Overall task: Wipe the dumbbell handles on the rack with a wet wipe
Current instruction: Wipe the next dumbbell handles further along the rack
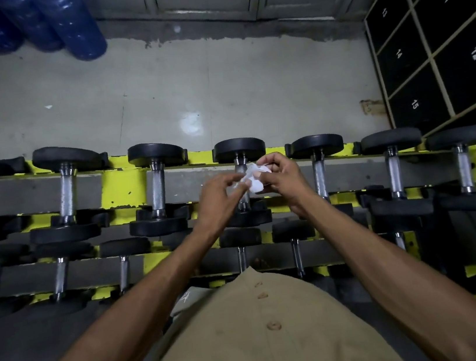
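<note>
A crumpled white wet wipe (253, 178) is pinched between both hands above the top row of the rack. My left hand (221, 198) grips its left side and my right hand (280, 176) grips its right side. Directly beneath them lies a dumbbell (238, 149) with black ends, and its steel handle is mostly hidden by the wipe and my fingers. Other dumbbells with bare steel handles lie to either side, such as one to the left (157, 188) and one to the right (319, 175). The yellow and grey rack (123, 190) holds two rows.
A lower row of smaller dumbbells (124, 272) sits nearer to me. Numbered black lockers (437, 39) stand at the right. Blue rolled mats (62, 24) lean at the far left. Grey floor (187, 89) lies beyond the rack.
</note>
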A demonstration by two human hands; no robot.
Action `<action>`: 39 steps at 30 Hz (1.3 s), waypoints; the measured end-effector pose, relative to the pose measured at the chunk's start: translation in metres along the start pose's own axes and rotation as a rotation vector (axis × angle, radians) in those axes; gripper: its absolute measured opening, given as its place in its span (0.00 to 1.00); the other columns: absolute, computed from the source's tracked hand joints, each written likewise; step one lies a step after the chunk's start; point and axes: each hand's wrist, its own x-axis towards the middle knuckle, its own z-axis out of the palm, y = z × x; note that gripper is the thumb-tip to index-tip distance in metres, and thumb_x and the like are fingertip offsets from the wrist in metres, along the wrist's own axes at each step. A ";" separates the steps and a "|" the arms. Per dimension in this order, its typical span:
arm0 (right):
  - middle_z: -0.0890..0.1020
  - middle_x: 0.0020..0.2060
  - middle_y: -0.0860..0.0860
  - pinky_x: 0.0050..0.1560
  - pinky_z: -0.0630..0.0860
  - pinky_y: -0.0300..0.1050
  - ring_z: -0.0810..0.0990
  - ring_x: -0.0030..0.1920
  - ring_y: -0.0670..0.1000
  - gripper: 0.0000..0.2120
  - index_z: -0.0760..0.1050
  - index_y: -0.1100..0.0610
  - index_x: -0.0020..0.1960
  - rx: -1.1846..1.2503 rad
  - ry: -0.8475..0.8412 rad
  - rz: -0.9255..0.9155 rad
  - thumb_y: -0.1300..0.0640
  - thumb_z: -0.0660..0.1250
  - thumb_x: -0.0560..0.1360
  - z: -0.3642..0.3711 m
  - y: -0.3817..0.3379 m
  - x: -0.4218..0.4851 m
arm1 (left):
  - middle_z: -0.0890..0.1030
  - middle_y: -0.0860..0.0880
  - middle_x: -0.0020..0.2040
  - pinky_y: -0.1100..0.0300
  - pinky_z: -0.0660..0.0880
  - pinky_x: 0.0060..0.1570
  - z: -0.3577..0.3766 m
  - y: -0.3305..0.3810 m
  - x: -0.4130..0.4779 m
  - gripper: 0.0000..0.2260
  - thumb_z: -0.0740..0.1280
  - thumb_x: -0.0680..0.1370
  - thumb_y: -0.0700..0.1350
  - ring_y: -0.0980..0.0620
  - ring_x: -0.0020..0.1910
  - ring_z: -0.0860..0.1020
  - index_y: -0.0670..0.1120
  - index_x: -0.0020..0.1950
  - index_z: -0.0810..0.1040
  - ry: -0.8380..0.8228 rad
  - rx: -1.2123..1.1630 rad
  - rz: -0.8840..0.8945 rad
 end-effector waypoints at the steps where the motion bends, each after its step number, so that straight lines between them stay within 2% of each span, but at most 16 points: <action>1: 0.83 0.45 0.57 0.42 0.83 0.48 0.84 0.43 0.53 0.10 0.75 0.64 0.57 0.006 -0.039 -0.014 0.70 0.68 0.77 -0.005 -0.002 -0.001 | 0.85 0.52 0.60 0.58 0.77 0.57 0.003 0.004 0.001 0.15 0.72 0.81 0.52 0.57 0.56 0.81 0.48 0.66 0.85 -0.076 -0.043 -0.038; 3: 0.83 0.45 0.57 0.42 0.83 0.48 0.84 0.43 0.54 0.10 0.76 0.62 0.56 0.016 -0.079 -0.028 0.70 0.68 0.77 -0.014 -0.003 0.000 | 0.87 0.52 0.52 0.61 0.77 0.46 0.010 0.007 0.003 0.12 0.72 0.82 0.51 0.60 0.47 0.82 0.48 0.61 0.86 -0.179 -0.066 -0.096; 6: 0.81 0.53 0.58 0.44 0.85 0.52 0.84 0.48 0.55 0.13 0.75 0.58 0.59 -0.100 -0.046 -0.040 0.70 0.67 0.78 -0.027 0.001 0.004 | 0.86 0.52 0.45 0.63 0.74 0.41 0.022 0.005 0.001 0.04 0.71 0.82 0.44 0.59 0.40 0.81 0.47 0.54 0.86 -0.132 -0.087 -0.165; 8: 0.78 0.57 0.52 0.48 0.84 0.51 0.82 0.52 0.50 0.17 0.75 0.52 0.60 -0.402 0.007 -0.196 0.68 0.68 0.76 -0.036 0.009 0.009 | 0.86 0.52 0.45 0.64 0.74 0.40 0.027 0.005 -0.002 0.04 0.71 0.82 0.43 0.58 0.40 0.82 0.48 0.53 0.86 -0.074 -0.085 -0.202; 9: 0.77 0.60 0.49 0.51 0.81 0.46 0.79 0.56 0.48 0.18 0.75 0.49 0.60 -0.574 0.003 -0.307 0.66 0.68 0.75 -0.039 0.012 0.010 | 0.86 0.52 0.45 0.64 0.75 0.40 0.029 0.006 -0.003 0.04 0.72 0.81 0.43 0.58 0.40 0.82 0.48 0.53 0.86 -0.057 -0.064 -0.211; 10: 0.75 0.63 0.48 0.55 0.76 0.40 0.76 0.60 0.47 0.19 0.76 0.48 0.61 -0.708 -0.043 -0.409 0.64 0.68 0.73 -0.041 0.015 0.011 | 0.86 0.52 0.44 0.64 0.75 0.39 0.030 0.008 -0.004 0.04 0.72 0.81 0.42 0.58 0.39 0.82 0.48 0.53 0.86 -0.046 -0.038 -0.216; 12: 0.76 0.65 0.47 0.58 0.67 0.37 0.71 0.64 0.46 0.17 0.79 0.49 0.60 -0.831 -0.212 -0.516 0.60 0.67 0.73 -0.040 0.018 0.012 | 0.86 0.51 0.43 0.64 0.74 0.37 0.029 0.013 -0.006 0.05 0.71 0.81 0.41 0.57 0.37 0.82 0.47 0.54 0.86 -0.019 0.021 -0.221; 15: 0.82 0.51 0.45 0.50 0.72 0.43 0.75 0.53 0.46 0.09 0.80 0.50 0.55 -0.873 -0.353 -0.524 0.52 0.69 0.76 -0.034 0.019 0.009 | 0.86 0.49 0.45 0.62 0.75 0.39 0.023 0.017 -0.009 0.06 0.70 0.81 0.41 0.53 0.41 0.84 0.46 0.54 0.86 0.024 0.076 -0.220; 17: 0.82 0.43 0.45 0.40 0.72 0.46 0.77 0.43 0.47 0.04 0.78 0.49 0.50 -0.881 -0.340 -0.535 0.53 0.69 0.76 -0.029 0.020 0.011 | 0.86 0.49 0.43 0.60 0.77 0.40 0.018 0.015 -0.010 0.05 0.70 0.79 0.42 0.52 0.41 0.83 0.47 0.51 0.86 0.069 0.117 -0.224; 19: 0.80 0.40 0.47 0.36 0.67 0.45 0.76 0.39 0.50 0.03 0.73 0.48 0.48 -0.951 -0.273 -0.583 0.54 0.67 0.75 -0.023 0.020 0.015 | 0.86 0.50 0.40 0.55 0.81 0.41 0.016 0.012 -0.011 0.03 0.72 0.79 0.45 0.52 0.39 0.83 0.49 0.49 0.85 0.100 0.160 -0.239; 24: 0.72 0.47 0.52 0.32 0.72 0.48 0.74 0.37 0.56 0.09 0.69 0.53 0.53 -1.199 -0.097 -0.742 0.59 0.67 0.76 -0.010 0.020 0.030 | 0.86 0.52 0.47 0.52 0.83 0.49 0.012 0.011 -0.016 0.06 0.72 0.80 0.49 0.55 0.44 0.83 0.49 0.55 0.84 0.123 0.236 -0.210; 27: 0.71 0.51 0.53 0.31 0.75 0.51 0.75 0.37 0.54 0.17 0.69 0.55 0.59 -1.283 -0.148 -0.798 0.66 0.68 0.74 -0.005 0.026 0.032 | 0.85 0.50 0.57 0.50 0.82 0.55 0.008 0.008 -0.024 0.11 0.70 0.81 0.47 0.54 0.52 0.83 0.47 0.63 0.82 0.065 0.308 -0.188; 31: 0.73 0.59 0.54 0.42 0.80 0.49 0.79 0.46 0.54 0.15 0.74 0.55 0.60 -1.370 -0.328 -0.760 0.61 0.71 0.75 -0.003 0.046 0.030 | 0.84 0.49 0.61 0.48 0.80 0.60 -0.001 -0.005 -0.042 0.14 0.70 0.80 0.46 0.51 0.57 0.82 0.47 0.65 0.81 -0.050 0.355 -0.173; 33: 0.76 0.65 0.52 0.54 0.81 0.53 0.81 0.57 0.56 0.17 0.77 0.54 0.62 -1.375 -0.438 -0.690 0.62 0.72 0.74 -0.001 0.054 0.031 | 0.83 0.49 0.61 0.47 0.80 0.59 -0.003 -0.011 -0.050 0.14 0.70 0.80 0.47 0.50 0.57 0.82 0.49 0.65 0.81 -0.104 0.388 -0.163; 35: 0.74 0.72 0.50 0.68 0.75 0.54 0.77 0.67 0.55 0.22 0.77 0.54 0.68 -1.331 -0.550 -0.601 0.65 0.70 0.75 -0.003 0.053 0.034 | 0.81 0.50 0.61 0.47 0.80 0.58 -0.003 -0.015 -0.059 0.15 0.70 0.80 0.48 0.49 0.57 0.81 0.51 0.67 0.79 -0.159 0.408 -0.143; 39: 0.66 0.78 0.45 0.72 0.70 0.51 0.70 0.74 0.50 0.29 0.71 0.50 0.75 -1.451 -0.799 -0.598 0.67 0.66 0.77 -0.010 0.042 0.047 | 0.73 0.50 0.75 0.46 0.77 0.65 -0.001 -0.015 -0.069 0.24 0.68 0.81 0.48 0.46 0.69 0.76 0.52 0.78 0.70 -0.262 0.499 -0.027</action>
